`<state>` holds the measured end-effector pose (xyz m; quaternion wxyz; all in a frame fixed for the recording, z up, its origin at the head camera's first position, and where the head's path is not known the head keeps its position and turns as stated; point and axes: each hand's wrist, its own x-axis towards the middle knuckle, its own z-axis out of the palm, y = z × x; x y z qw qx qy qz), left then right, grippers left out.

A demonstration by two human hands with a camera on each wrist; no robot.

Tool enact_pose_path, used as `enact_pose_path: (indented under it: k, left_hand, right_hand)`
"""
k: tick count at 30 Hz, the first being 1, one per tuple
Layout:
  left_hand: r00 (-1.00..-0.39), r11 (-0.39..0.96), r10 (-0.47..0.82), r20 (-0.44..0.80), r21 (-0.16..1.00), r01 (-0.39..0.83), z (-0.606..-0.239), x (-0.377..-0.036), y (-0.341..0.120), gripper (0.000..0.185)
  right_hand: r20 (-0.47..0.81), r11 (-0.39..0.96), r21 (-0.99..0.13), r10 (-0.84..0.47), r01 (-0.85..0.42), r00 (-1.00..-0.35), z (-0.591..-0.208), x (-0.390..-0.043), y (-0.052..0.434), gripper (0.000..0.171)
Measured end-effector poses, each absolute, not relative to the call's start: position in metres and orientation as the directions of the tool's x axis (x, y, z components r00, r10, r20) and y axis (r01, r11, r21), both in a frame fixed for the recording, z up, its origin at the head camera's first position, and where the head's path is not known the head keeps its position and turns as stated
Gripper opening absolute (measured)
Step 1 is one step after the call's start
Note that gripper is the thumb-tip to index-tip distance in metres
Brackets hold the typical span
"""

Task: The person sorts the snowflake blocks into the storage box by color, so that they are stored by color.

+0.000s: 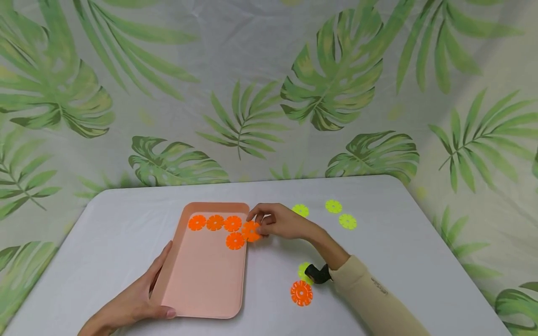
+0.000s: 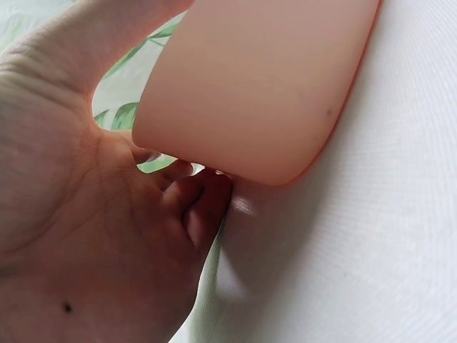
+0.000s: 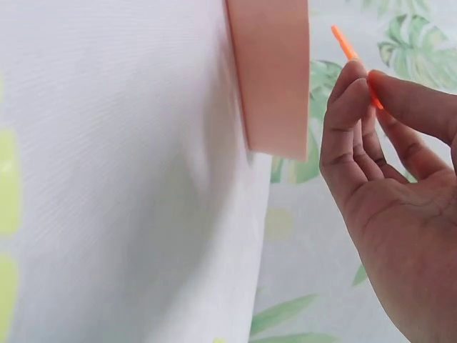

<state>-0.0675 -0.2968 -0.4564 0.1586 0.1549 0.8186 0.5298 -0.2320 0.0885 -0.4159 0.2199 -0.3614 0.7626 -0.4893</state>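
Observation:
A pink tray [image 1: 206, 280] lies on the white table with several orange notched discs [image 1: 215, 222] in a row along its far end and another orange disc [image 1: 235, 241] just below the row's right part. My left hand [image 1: 130, 298] grips the tray's near left corner, thumb at the front edge and fingers along the left side. Between thumb and fingertips my right hand [image 1: 283, 221] pinches an orange disc [image 1: 251, 231] over the tray's right rim. The right wrist view shows this held disc [image 3: 345, 44] edge-on, above the level of the tray wall [image 3: 275, 86].
Yellow-green notched discs [image 1: 334, 206] lie on the table at the back right. Nearer, an orange disc [image 1: 301, 293] lies beside a yellow-green disc [image 1: 303, 270], partly hidden by the black wrist camera [image 1: 318, 274]. Behind the table hangs a leaf-patterned cloth [image 1: 252, 70].

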Motion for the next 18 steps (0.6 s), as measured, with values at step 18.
enact_pose_path:
  k: [18]
  left_hand:
    - [-0.903, 0.417, 0.419, -0.093, 0.903, 0.100, -0.457, -0.068, -0.297, 0.131]
  right_hand:
    - [0.014, 0.260, -0.918, -0.732, -0.299, -0.681, -0.414, -0.238, 0.038, 0.031]
